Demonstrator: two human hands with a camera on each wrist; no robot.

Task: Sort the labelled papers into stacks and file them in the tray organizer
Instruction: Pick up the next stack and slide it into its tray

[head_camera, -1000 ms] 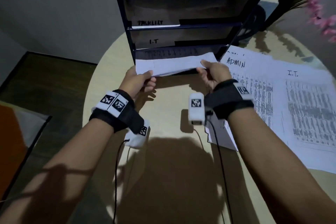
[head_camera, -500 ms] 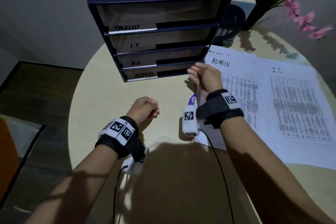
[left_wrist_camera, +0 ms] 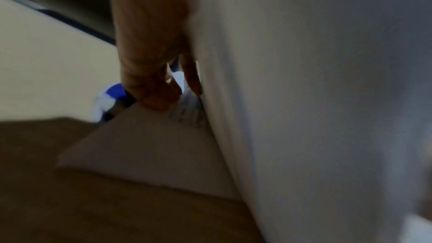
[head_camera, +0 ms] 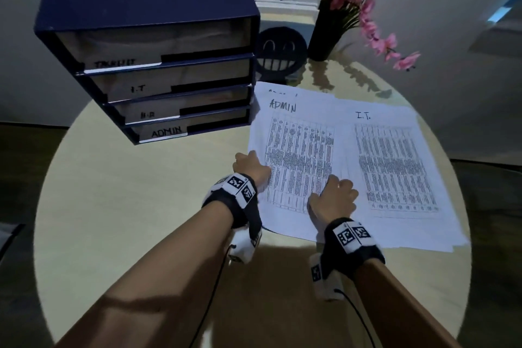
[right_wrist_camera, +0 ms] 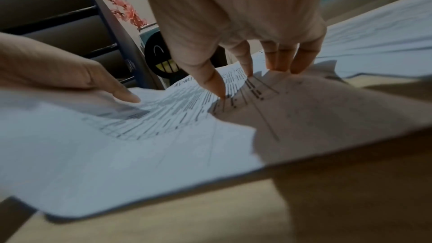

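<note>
Left hand (head_camera: 250, 168) seemingly pinches the ADMIN stack's (head_camera: 299, 150) edge; right hand (head_camera: 333, 198) presses fingertips down. Gather every sheet squarely before lifting.

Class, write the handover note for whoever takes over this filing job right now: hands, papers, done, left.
Left hand: pinches the left edge of the ADMIN stack.
Right hand: fingertips press on that stack's lower right part.
The I.T. stack lies beside it on the table.
Done: papers stacked by label.
Left: file ADMIN and I.T. stacks in the matching slots of the tray organizer.
</note>
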